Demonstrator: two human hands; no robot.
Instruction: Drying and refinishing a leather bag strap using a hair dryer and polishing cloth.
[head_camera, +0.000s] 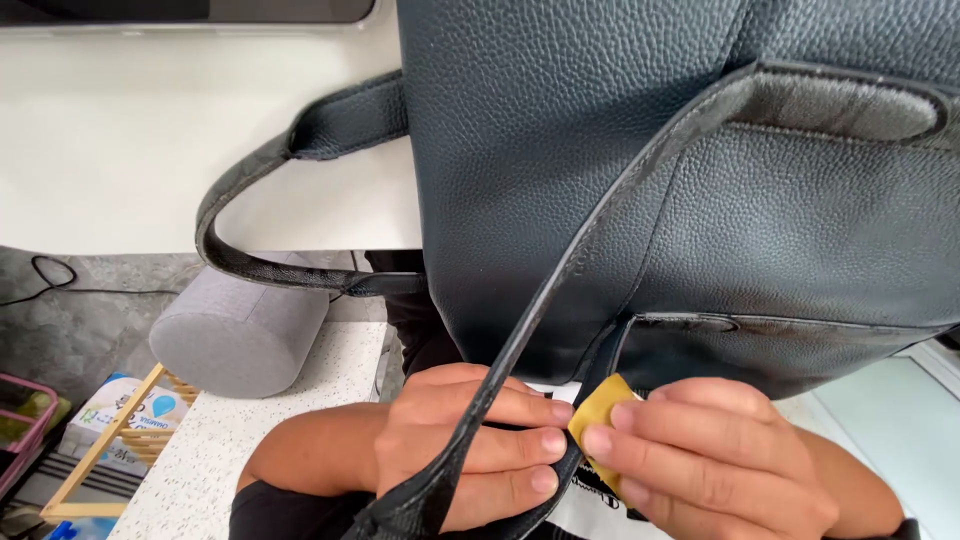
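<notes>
A large dark pebbled-leather bag lies across the upper right of the head view. One long strap runs from its side down toward me. My left hand is wrapped around the lower end of that strap, fingers curled over it. My right hand pinches a small yellow pad between thumb and fingertips and presses it against the strap, right beside my left fingertips. The other handle loops out to the left over the white surface.
A white tabletop lies under the bag. A grey cylinder rests on a speckled counter. A wooden rack with small packets and a pink-rimmed tray sit at lower left; a black cable lies on the grey floor.
</notes>
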